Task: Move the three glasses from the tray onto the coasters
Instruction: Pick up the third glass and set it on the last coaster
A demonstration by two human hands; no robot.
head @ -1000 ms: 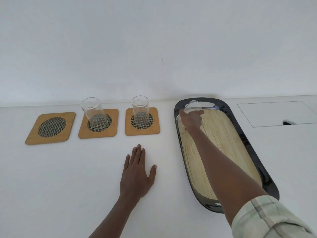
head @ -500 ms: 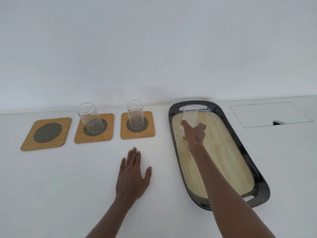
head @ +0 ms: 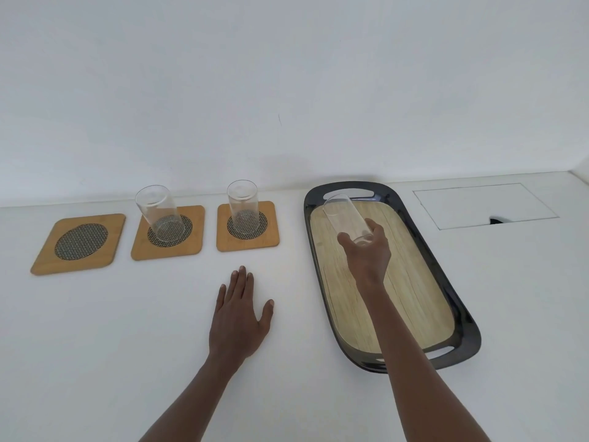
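Third glass (head: 346, 220) gripped low by right hand (head: 366, 253), tilted above tray's (head: 459, 301) far end. Left hand (head: 237, 320) flat, spread, on desk. Could slip or clip standing glasses (head: 242, 207) crossing toward empty far-left coaster (head: 78, 244).

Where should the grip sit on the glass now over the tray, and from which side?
Low on the wall of the glass, near its base, from the near right, as the right hand grips it. It is a smooth, handleless cylinder, and a low grip leaves the rim free.
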